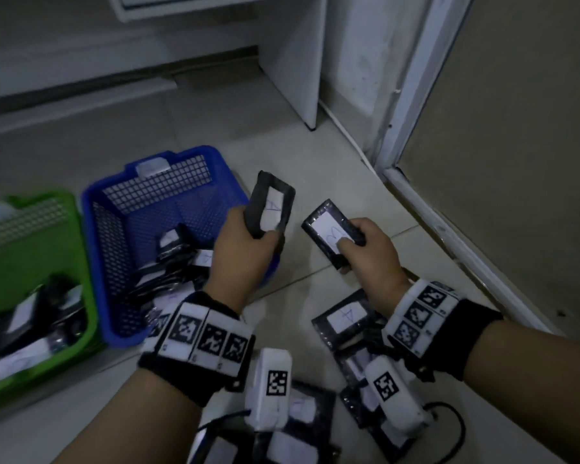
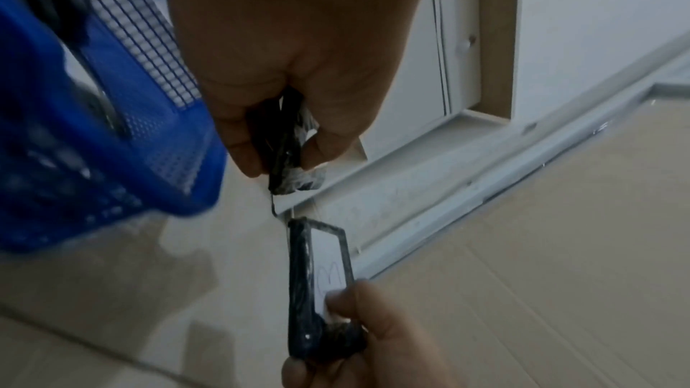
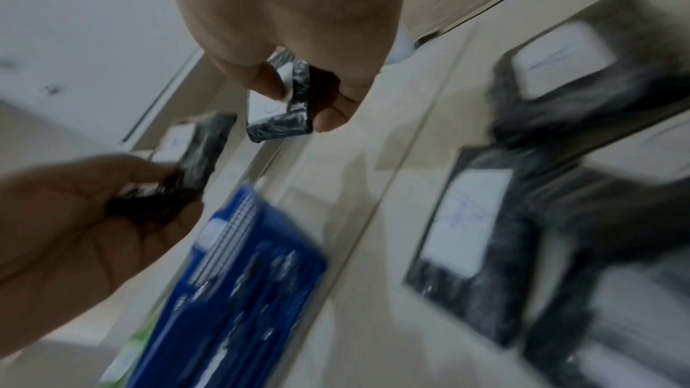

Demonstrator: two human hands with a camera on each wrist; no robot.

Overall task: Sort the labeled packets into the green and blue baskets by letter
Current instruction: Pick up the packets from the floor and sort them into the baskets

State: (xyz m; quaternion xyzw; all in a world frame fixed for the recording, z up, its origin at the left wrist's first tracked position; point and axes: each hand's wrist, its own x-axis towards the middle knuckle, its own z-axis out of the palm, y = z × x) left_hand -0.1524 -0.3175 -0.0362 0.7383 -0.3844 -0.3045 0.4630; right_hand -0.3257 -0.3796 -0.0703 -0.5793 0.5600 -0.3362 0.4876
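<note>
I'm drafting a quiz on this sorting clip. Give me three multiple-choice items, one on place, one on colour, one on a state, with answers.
1. Where is the green basket relative to the blue basket?
A. To its left
B. To its right
C. Stacked inside it

2. What colour are the labels on the packets?
A. Yellow
B. White
C. Red

3. What is the left hand doing?
A. Resting flat on the floor
B. Hanging idle
C. Holding the packet marked A

Answers:
1 A, in the head view the green one sits left of the blue.
2 B, the packet marked B in the right hand shows a white label.
3 C, its fingers curl round that packet.
</note>
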